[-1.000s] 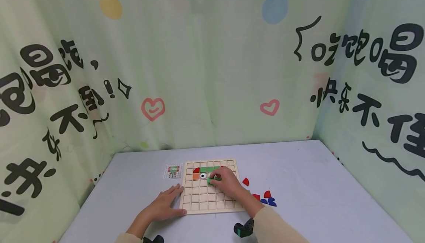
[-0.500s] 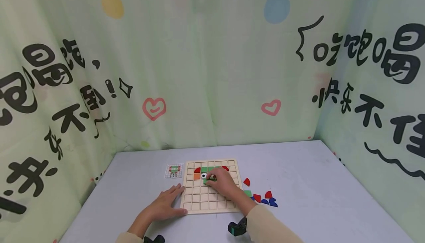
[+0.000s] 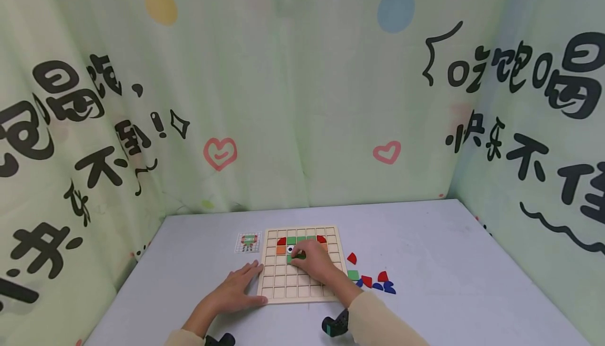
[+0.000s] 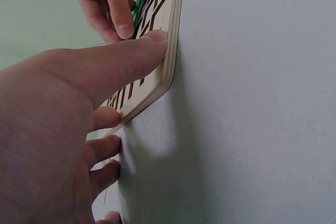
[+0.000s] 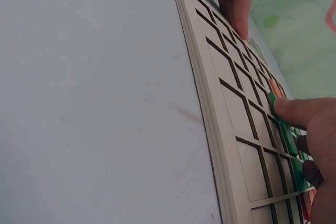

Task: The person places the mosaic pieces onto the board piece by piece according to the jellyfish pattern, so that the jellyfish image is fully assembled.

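Observation:
A light wooden grid board lies on the table. My left hand rests at its lower left corner, thumb on the rim and the other fingers along the left edge, as the left wrist view shows. Over the board's middle, my right hand pinches a green square tile with the thumb in front, just under the round eye tile. More green shows beneath its curled fingers, partly hidden. In the upper rows sit a red corner piece, green tiles and an orange tile.
A small pattern card lies left of the board. Right of it are a red piece, a green tile and several red and blue pieces. Patterned curtains surround the white table.
My right hand has shifted slightly left across the board, with the green tile now under the eye tile. An orange tile shows at the right. The left hand stays in place.

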Action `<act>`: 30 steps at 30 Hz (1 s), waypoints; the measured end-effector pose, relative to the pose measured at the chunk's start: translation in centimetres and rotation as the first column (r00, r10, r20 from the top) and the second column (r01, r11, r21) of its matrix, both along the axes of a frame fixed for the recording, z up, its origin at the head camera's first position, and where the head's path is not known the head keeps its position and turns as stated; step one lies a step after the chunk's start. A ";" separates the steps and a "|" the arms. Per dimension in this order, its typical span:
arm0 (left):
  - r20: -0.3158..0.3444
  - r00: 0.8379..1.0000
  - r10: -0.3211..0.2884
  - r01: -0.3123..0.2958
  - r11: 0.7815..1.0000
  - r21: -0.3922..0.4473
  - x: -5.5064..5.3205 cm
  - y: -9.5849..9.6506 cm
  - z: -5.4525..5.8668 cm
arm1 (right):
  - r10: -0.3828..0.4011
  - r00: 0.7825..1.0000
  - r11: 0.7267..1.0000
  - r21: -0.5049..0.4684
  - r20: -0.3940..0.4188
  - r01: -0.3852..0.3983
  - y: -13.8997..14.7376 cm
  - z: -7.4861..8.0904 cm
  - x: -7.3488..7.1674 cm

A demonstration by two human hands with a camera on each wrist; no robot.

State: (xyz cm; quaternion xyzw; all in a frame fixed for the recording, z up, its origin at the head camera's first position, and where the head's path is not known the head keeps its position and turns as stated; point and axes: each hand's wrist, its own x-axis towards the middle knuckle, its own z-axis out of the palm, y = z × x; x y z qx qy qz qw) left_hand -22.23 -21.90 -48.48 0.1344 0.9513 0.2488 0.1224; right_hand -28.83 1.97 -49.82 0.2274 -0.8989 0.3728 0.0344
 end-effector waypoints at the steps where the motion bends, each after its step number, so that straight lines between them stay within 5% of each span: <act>1: 0.000 1.000 -0.001 0.001 1.000 0.000 0.0 0.0 0.0 | -0.001 1.000 1.000 0.002 -0.001 0.001 0.0 0.0 0.0; 16: -0.005 1.000 -0.001 0.001 1.000 0.000 0.1 0.1 -0.1 | -0.019 1.000 1.000 0.013 -0.021 0.020 0.7 0.3 0.2; 30: -0.004 1.000 0.024 -0.024 1.000 -0.011 0.3 0.2 0.1 | -0.079 0.997 0.997 -0.025 -0.026 0.078 4.3 0.6 0.2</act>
